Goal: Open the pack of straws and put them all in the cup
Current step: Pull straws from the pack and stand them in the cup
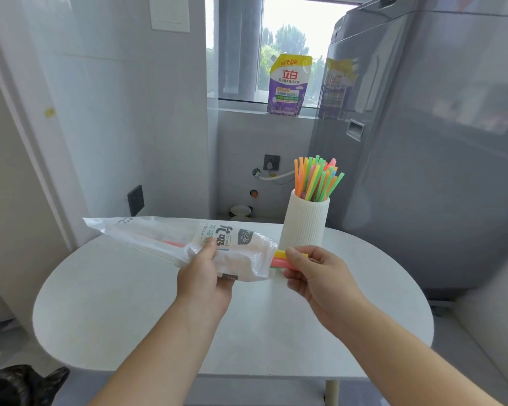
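**Few straws in the pack, most in the cup**

Crinkly translucent plastic straw pack is held level above the far-left part of the white oval table, open end pointing right. The film looks limp, slippery and probably light.

Left hand grips it near the open end, thumb on top, fingers curled under.

A short bunch of bright plastic straws pokes from the mouth. They look light, stiff and smooth, so likely to slide. They are best taken by the exposed ends.

Right hand pinches those ends, thumb over, fingers closed beneath.

White ribbed cup stands near the far edge, just behind, holding many upright straws.
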